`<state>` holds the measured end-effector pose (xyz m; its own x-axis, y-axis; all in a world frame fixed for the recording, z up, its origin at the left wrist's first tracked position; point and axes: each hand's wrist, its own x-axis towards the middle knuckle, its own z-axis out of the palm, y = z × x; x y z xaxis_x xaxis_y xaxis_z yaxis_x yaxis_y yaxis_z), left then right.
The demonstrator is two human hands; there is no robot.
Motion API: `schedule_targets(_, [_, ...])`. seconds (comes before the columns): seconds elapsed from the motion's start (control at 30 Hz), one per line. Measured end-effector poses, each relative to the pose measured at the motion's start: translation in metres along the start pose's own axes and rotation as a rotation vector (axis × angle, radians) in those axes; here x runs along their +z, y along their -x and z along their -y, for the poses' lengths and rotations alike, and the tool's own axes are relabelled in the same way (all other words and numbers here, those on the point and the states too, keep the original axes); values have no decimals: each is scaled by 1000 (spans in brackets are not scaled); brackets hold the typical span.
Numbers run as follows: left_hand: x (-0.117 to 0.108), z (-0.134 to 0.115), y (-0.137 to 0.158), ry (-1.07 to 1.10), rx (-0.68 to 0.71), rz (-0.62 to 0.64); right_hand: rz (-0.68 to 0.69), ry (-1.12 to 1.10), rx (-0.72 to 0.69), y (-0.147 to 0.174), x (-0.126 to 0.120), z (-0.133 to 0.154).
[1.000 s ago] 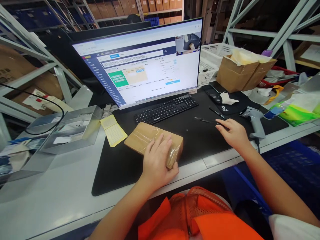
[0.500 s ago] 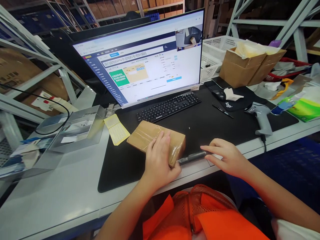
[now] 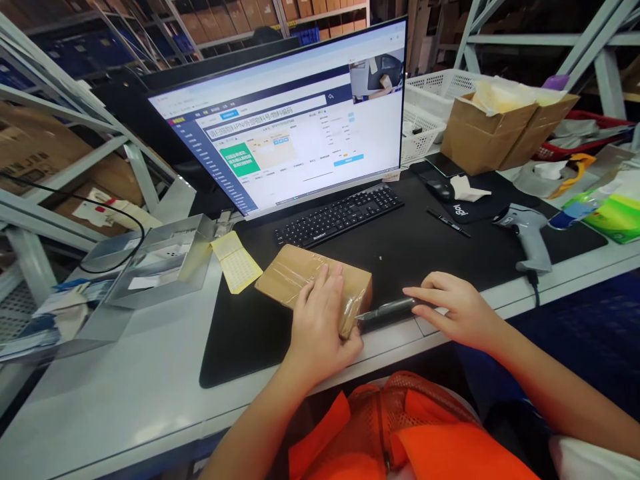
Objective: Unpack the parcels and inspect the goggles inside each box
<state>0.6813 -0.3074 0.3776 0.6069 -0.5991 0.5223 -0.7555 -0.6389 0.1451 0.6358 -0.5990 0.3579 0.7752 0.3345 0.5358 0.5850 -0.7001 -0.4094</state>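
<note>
A small cardboard box (image 3: 285, 272) with clear tape over it rests on the black desk mat (image 3: 245, 350). My left hand (image 3: 320, 327) grips its near right part, fingers across the top and thumb at the near side. In my right hand (image 3: 453, 310) is a utility knife (image 3: 387, 311), held by its dark handle between thumb and fingers. The blade points left, and its tip is at the right end of the box, by my left thumb. Whether the tip has gone into the tape I cannot tell.
Behind the box stand a keyboard (image 3: 340, 217) and a lit monitor (image 3: 300, 127). A yellow paper pad (image 3: 235, 262) lies left, near grey trays (image 3: 165, 260). To the right are a pen (image 3: 449, 222), a mouse (image 3: 441, 189), a barcode scanner (image 3: 527, 233) and an open carton (image 3: 475, 137).
The view has shifted slightly. The knife tip sits a little higher against the end of the box; both hands keep their holds.
</note>
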Motion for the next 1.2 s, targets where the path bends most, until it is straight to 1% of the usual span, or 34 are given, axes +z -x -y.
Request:
schedule_targets(0.2, [1, 1, 0, 8, 1, 7, 16, -20, 10, 1, 5, 8])
schedule_targets(0.27, [1, 1, 0, 7, -5, 15, 13, -26, 7, -1, 8, 2])
schedule_targets(0.3, [0, 1, 0, 8, -7, 17, -6, -14, 17, -2, 9, -5])
schedule_targets(0.37, [0, 2, 1, 12, -4, 19, -96, 68, 97, -3, 7, -28])
schedule_targets(0.47, [-1, 2, 3, 7, 3, 11, -307, 234, 327, -2, -1, -69])
schedule_targets(0.5, [0, 2, 3, 4, 5, 7, -338, 247, 380, -1, -5, -77])
schedule_targets(0.53, [0, 2, 3, 2, 5, 4, -334, 228, 404, 0, -8, -81])
schedule_targets(0.57, [0, 2, 2, 0, 5, 0, -297, 184, 396, 1, -10, -78])
schedule_targets(0.6, [1, 2, 2, -3, 0, -2, -237, 125, 360, 2, -11, -70])
schedule_targets(0.7, [3, 1, 1, -26, -26, -23, -51, -41, 178, 3, -8, -28])
schedule_targets(0.77, [4, 0, 0, -36, -38, -23, 12, -88, 80, 3, -3, -3])
schedule_targets(0.83, [4, 0, 0, -34, -28, -4, 41, -94, 35, 1, 1, 10])
schedule_targets(0.9, [3, 0, 0, -33, -10, 6, 45, -85, 25, -1, 5, 11])
schedule_targets(1.07, [4, 0, -1, -36, 3, -16, 17, -71, 38, -3, 8, 0])
schedule_targets(1.2, [5, 0, -1, -34, 9, -15, 27, -57, 10, -7, 9, 0])
